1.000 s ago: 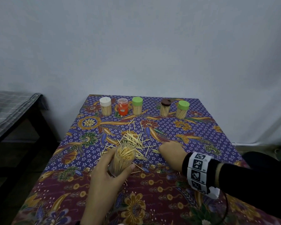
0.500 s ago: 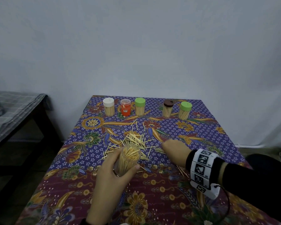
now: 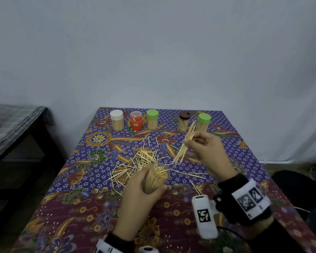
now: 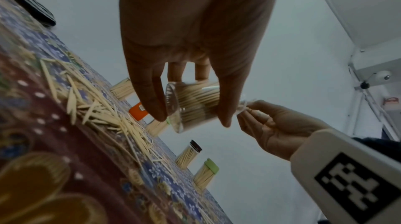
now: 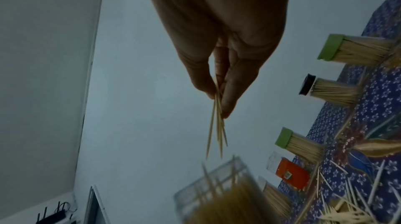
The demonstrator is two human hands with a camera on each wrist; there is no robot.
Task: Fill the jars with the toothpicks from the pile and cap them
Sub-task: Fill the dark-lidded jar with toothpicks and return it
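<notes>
My left hand [image 3: 144, 187] grips an uncapped clear jar [image 3: 155, 178] packed with toothpicks, tilted above the patterned tablecloth [image 3: 80, 212]. In the left wrist view the jar [image 4: 193, 106] sits between thumb and fingers. My right hand [image 3: 204, 150] is raised to the right of the jar and pinches a small bundle of toothpicks [image 3: 185, 145], their lower tips just above the jar's mouth. The right wrist view shows the bundle [image 5: 217, 124] hanging from the fingertips [image 5: 228, 100] over the blurred jar [image 5: 225, 193]. A loose pile of toothpicks [image 3: 140, 159] lies on the cloth beyond the jar.
Along the table's far edge stand capped jars: white-capped [image 3: 117, 120], orange [image 3: 136, 120], green-capped [image 3: 152, 119], brown-capped [image 3: 184, 121] and green-capped [image 3: 203, 123]. Stray toothpicks [image 3: 196, 187] lie near my right wrist. A dark side table [image 3: 16, 128] stands to the left.
My right hand has lifted off the cloth with a bundle of toothpicks and swung up toward the jar's mouth. The left hand keeps the jar in roughly the same place.
</notes>
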